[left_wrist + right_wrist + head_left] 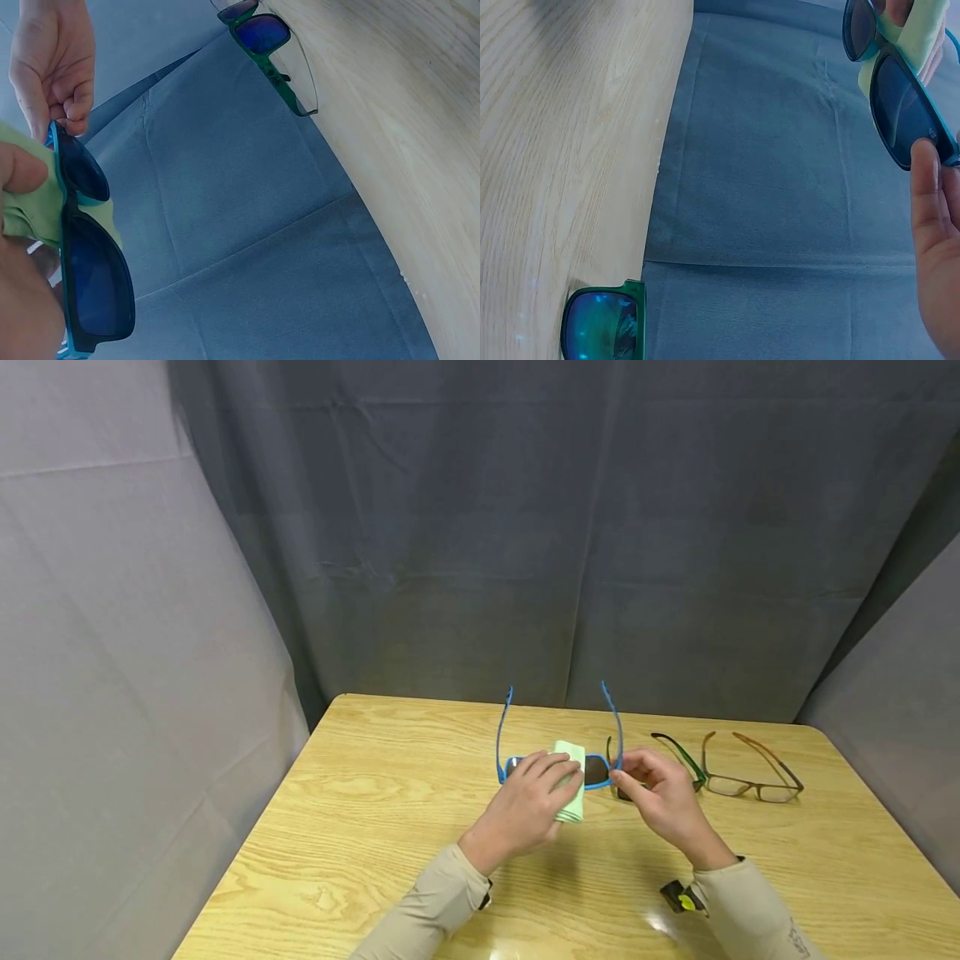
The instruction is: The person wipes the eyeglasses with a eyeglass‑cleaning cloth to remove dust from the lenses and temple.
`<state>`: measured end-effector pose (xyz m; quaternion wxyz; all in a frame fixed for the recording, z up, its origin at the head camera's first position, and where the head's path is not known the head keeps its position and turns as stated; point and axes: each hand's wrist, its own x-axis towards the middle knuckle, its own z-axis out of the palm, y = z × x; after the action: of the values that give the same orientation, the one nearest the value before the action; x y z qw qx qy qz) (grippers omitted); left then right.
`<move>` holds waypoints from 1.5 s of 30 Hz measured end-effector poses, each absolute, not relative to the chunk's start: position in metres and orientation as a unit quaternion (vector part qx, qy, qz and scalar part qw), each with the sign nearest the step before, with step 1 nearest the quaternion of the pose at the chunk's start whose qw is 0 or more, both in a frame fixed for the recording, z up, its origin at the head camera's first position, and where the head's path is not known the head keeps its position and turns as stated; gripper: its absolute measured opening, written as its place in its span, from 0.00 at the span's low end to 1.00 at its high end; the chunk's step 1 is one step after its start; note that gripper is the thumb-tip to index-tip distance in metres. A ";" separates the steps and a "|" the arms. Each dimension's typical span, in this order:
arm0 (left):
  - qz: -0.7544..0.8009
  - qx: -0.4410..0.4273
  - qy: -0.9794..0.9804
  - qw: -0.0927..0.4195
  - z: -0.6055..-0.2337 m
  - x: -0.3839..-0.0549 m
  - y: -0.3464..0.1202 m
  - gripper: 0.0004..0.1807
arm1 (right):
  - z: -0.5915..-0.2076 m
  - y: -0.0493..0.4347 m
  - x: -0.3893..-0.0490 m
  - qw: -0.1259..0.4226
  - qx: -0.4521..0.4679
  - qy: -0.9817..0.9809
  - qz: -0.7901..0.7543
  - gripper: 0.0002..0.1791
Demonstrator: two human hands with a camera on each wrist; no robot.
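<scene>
Blue-framed sunglasses are held up over the table, both temples unfolded and pointing away toward the curtain. My right hand pinches them at the right end of the frame, beside the hinge; its fingertip lies at the dark lens in the right wrist view. My left hand holds a folded pale green cloth against the frame near the bridge, fingers over the cloth. Much of the left lens is hidden by that hand in the head view. The left wrist view shows the thumb pressing the cloth at the sunglasses.
Green-framed sunglasses with mirrored lenses lie behind my right hand, partly covered by it. To their right rest clear-lensed glasses with orange-brown temples. The wood table ends at a grey curtain.
</scene>
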<state>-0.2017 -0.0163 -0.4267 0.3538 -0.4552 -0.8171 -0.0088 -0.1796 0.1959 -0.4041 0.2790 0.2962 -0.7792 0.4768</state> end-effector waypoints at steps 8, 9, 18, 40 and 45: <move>-0.026 -0.457 -0.814 0.356 -0.426 -0.201 -0.016 0.25 | -0.407 0.196 -0.180 0.260 0.290 -0.774 0.499 0.08; -0.028 -0.459 -0.814 0.355 -0.427 -0.201 -0.016 0.25 | -0.408 0.197 -0.180 0.258 0.291 -0.774 0.500 0.08; -0.023 -0.472 -0.811 0.345 -0.427 -0.201 -0.016 0.24 | -0.431 0.205 -0.195 0.261 0.286 -0.764 0.517 0.10; 0.001 -0.471 -0.825 0.311 -0.425 -0.201 -0.009 0.27 | -0.413 0.195 -0.183 0.230 0.303 -0.761 0.525 0.08; 0.019 -0.461 -0.833 0.305 -0.425 -0.200 -0.007 0.27 | -0.415 0.195 -0.184 0.227 0.303 -0.760 0.528 0.08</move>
<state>-0.2000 -0.0072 -0.4245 0.3052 -0.4609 -0.8331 0.0186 -0.1838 0.1945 -0.4149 0.2269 0.3026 -0.7602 0.5283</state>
